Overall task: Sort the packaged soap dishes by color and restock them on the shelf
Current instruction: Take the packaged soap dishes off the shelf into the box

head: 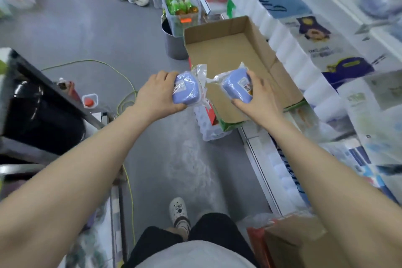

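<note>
Presently the left hand (pixel 155 93) grips one bagged light-blue soap dish (pixel 186 91) and the right hand (pixel 262 95) grips a second (pixel 236 86), both held in the air above the near end of an open cardboard box (pixel 230 50) beside the shelf (pixel 326 65). The loose, slick plastic wrapping may let a dish slip from its grip; with both hands occupied, neither could catch it.

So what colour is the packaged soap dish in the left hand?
Light blue-lavender, inside clear plastic wrap; the head view shows it.
</note>
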Demonstrator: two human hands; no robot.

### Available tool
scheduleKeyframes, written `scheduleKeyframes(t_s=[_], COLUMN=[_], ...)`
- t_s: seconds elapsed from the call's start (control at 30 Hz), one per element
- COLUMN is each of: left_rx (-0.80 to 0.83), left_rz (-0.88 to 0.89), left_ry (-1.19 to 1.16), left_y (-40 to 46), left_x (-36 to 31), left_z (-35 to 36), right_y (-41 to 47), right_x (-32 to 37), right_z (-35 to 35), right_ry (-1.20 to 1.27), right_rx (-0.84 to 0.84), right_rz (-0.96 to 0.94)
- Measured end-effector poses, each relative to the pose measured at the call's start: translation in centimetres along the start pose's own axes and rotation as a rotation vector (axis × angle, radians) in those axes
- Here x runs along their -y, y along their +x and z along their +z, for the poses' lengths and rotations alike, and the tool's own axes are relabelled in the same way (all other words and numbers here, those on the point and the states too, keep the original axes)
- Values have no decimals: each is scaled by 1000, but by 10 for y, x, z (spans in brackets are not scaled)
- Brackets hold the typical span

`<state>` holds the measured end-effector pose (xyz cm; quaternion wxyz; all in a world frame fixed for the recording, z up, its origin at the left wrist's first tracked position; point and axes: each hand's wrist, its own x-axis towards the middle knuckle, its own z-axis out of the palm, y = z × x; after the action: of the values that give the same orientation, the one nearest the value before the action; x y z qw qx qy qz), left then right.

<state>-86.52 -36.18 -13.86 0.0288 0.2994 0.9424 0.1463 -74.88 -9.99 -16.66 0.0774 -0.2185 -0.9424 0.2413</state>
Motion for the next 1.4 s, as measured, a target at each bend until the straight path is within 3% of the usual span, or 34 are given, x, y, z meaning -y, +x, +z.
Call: scheduleKeyframes(t_s=[0.37, 0.83, 1.03, 1.4], left_rx=[29, 143, 236, 576], left_rz=[119, 319, 486, 823], left_ry=[-2, 72, 52, 73], left_y=[182, 441, 537, 655], left_x=[58, 64, 59, 62], left_z=[-5, 11, 52, 135], right_y=[147, 334, 376, 403], right_x=[13, -16, -37, -24], right_z=[34, 52, 70, 127], right_ry=[24, 26, 31, 52], right_rx=[-74, -89, -132, -204], right_rz=[105, 295, 514, 1049])
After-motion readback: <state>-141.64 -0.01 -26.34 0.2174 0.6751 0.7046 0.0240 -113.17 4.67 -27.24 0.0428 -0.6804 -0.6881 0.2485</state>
